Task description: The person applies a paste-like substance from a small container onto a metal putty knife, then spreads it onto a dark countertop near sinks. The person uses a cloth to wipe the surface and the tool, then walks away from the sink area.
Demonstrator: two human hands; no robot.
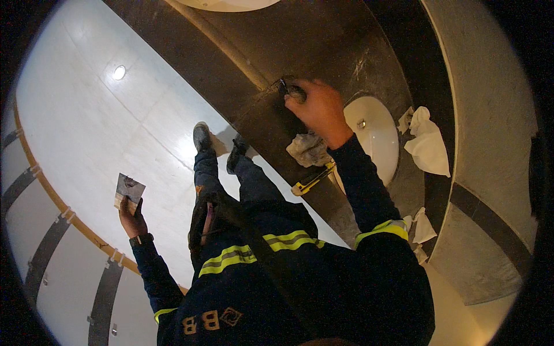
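Note:
On the brown countertop, my right hand is closed round a small dark-handled tool. Its tip meets the counter at a dark seam line; the exact kind of tool is too small to make out. Out to the left, above the floor, my left hand grips a flat, rectangular grey plate. A dark smear of paste lies on the plate's face. Just below my right hand, a crumpled grey-white rag lies on the counter near a yellow utility knife.
A white oval basin is set in the counter beside my right forearm. White crumpled paper lies beyond it, with another paper piece closer to me. A second basin shows at the top. Stall doors line the left.

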